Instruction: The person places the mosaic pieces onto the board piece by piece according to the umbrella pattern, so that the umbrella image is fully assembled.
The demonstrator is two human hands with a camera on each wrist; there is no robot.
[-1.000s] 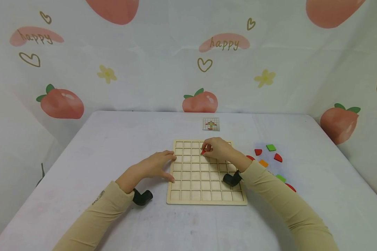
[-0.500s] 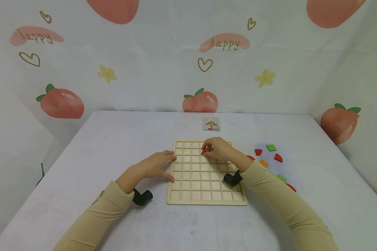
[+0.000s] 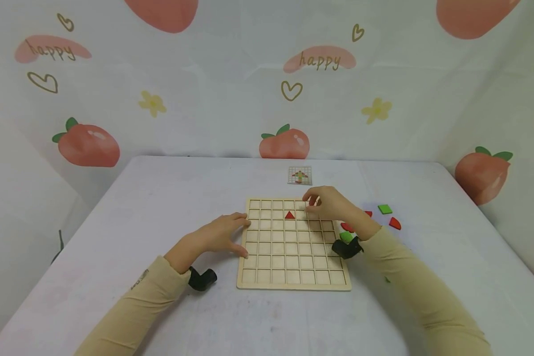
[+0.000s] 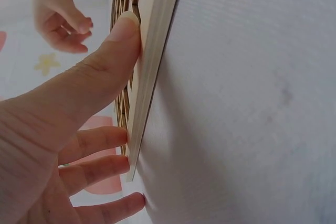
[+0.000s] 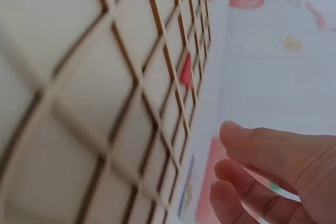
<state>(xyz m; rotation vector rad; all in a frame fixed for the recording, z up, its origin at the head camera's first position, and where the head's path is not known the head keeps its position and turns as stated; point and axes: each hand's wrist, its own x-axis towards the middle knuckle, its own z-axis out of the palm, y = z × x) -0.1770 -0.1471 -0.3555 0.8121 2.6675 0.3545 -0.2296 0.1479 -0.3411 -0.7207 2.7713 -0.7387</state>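
Note:
A wooden grid board (image 3: 267,277) lies flat on the table, and a small red triangle (image 3: 289,215) sits in one cell of its second row from the back. My left hand (image 3: 218,235) rests against the board's left edge. In the left wrist view its thumb (image 4: 123,30) lies along the rim, the fingers spread below it. My right hand (image 3: 331,203) is over the board's back right part, fingers loosely bent and holding nothing. The right wrist view shows a gap between its thumb and fingers, with the red triangle (image 5: 186,72) apart on the grid.
Right of the board lie flat pieces, among them a green piece (image 3: 384,209), a red quarter circle (image 3: 395,223) and a second green piece (image 3: 346,237). My right forearm covers part of that area. A small pattern card (image 3: 300,175) lies behind the board.
My right hand has let go of the red triangle, which stays in its cell, and has moved right and slightly back. The left hand stays at the board's edge.

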